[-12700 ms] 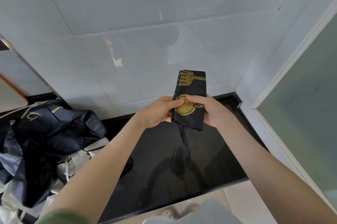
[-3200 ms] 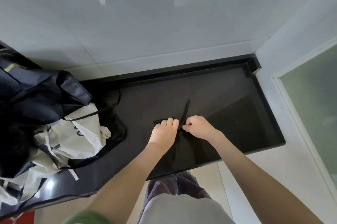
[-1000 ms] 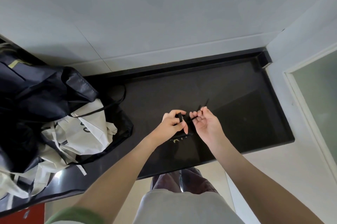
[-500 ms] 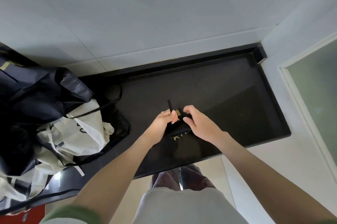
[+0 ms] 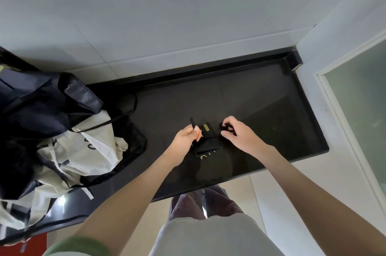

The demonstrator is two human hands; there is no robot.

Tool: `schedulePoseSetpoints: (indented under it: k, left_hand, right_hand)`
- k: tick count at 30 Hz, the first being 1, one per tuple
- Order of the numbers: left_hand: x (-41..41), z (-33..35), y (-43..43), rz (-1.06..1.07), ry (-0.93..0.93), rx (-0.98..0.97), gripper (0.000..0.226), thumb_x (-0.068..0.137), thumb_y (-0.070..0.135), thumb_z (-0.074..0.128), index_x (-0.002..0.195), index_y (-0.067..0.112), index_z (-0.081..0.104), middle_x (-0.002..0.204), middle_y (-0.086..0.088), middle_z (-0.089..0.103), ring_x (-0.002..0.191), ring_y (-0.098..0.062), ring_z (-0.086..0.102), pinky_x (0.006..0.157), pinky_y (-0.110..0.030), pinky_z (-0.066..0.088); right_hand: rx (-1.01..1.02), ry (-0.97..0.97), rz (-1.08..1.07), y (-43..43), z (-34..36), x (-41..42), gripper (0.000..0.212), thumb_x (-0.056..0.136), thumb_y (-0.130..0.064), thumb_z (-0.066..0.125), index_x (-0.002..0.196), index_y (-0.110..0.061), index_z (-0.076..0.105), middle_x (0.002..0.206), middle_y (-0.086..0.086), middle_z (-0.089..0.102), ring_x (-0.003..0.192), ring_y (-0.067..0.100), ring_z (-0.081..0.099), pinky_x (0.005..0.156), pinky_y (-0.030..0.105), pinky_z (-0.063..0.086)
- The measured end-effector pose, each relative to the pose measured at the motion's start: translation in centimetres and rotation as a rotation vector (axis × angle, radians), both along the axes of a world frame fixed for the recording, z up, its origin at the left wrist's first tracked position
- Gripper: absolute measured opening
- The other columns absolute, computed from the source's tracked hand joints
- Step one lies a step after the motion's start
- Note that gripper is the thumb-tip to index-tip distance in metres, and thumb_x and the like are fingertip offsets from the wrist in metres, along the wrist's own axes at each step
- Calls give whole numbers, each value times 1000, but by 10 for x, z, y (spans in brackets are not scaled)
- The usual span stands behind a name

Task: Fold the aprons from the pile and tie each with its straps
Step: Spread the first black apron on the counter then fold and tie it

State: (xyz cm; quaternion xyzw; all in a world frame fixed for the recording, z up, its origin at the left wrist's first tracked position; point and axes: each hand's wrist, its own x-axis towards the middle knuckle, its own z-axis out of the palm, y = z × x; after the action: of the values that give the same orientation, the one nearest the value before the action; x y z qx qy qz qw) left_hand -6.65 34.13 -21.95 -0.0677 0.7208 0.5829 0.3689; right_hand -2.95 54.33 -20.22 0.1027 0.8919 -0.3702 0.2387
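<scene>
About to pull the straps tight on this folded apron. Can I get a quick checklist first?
1. Left hand pinches a strap end: ok.
2. Right hand pinches the other strap end: ok.
3. Folded apron lies on the black counter between the hands: ok.
4. Knot formed across the bundle: cannot tell, dark cloth hides it.
5. Apron pile sits apart from the bundle, to the left: ok.

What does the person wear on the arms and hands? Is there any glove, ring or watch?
The left hand and the right hand are bare: no gloves, rings or watch show. Both forearms are uncovered too. A green sleeve covers the left upper arm at the bottom edge of the picture; no sleeve shows on the right arm.
</scene>
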Motion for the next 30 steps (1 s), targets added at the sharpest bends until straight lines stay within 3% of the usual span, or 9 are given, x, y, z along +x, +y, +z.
schedulePoseSetpoints:
  k: [3, 6, 12, 18, 20, 24, 25, 28, 30]
  left_hand:
    - [-1, 1, -4, -61, 27, 51, 42, 105, 24, 37, 65, 15, 49, 89, 1, 57, 98, -15, 53, 83, -21, 36]
    - [-2, 7, -3, -5, -45, 181, 41, 105, 29, 34, 73, 16, 56, 88, -2, 58, 91, -14, 54, 85, -27, 41]
    - [-10, 12, 0, 89, -109, 312, 42, 106, 29, 28, 80, 11, 57, 81, -3, 58, 78, -16, 53, 75, -25, 46]
    - [-4, 11, -7, 106, -42, 294, 41, 106, 23, 29, 79, 12, 57, 81, -1, 52, 80, -14, 48, 79, -26, 41]
    - [-2, 13, -7, 90, -19, 207, 40, 106, 23, 32, 80, 14, 61, 81, 0, 53, 79, -14, 48, 76, -27, 40]
    - [-2, 23, 0, -36, 257, -372, 35, 103, 25, 36, 81, 18, 62, 86, -1, 56, 70, -9, 51, 60, -18, 38]
    - [-2, 24, 1, -50, 281, -442, 35, 103, 25, 36, 81, 16, 61, 81, 0, 55, 65, -9, 50, 56, -19, 37]
    - [1, 28, 4, 75, 79, -374, 30, 103, 20, 34, 86, 9, 56, 68, -2, 56, 56, -12, 50, 57, -23, 45]
    - [5, 30, 5, 315, -163, -233, 29, 104, 21, 35, 90, 7, 56, 71, -8, 63, 58, -16, 60, 56, -24, 53]
  right_hand:
    - [-89, 14, -59, -11, 9, 2, 28, 90, -28, 65, 110, -25, 46, 98, -8, 51, 80, 0, 51, 64, 13, 35]
    - [-90, 55, 46, -29, 11, 4, 34, 86, -23, 68, 111, -25, 45, 99, -6, 51, 80, 0, 51, 64, 12, 36]
    - [-19, 41, 240, -47, 2, 12, 44, 94, -23, 58, 137, -15, 49, 105, -4, 49, 98, 9, 40, 84, 24, 38]
    - [79, 45, 443, -49, -3, 17, 47, 101, -18, 44, 145, -33, 40, 127, -1, 54, 97, 16, 37, 86, 24, 34]
    - [182, 60, 562, -52, -2, 14, 49, 102, -20, 42, 147, -36, 34, 132, 1, 55, 100, 22, 45, 89, 30, 41]
    - [401, 95, 657, -63, 6, 10, 53, 100, -23, 43, 150, -32, 27, 124, 7, 60, 105, 28, 52, 86, 35, 46]
    - [458, 98, 668, -65, 5, 11, 52, 100, -24, 42, 150, -29, 27, 123, 9, 60, 106, 29, 52, 85, 36, 46]
    - [449, 105, 643, -64, 0, 18, 50, 102, -24, 39, 150, -23, 27, 124, 11, 58, 109, 29, 51, 88, 36, 45]
    - [175, 52, 476, -59, 1, 23, 57, 102, -21, 44, 153, -26, 19, 128, 6, 57, 111, 23, 54, 92, 30, 47]
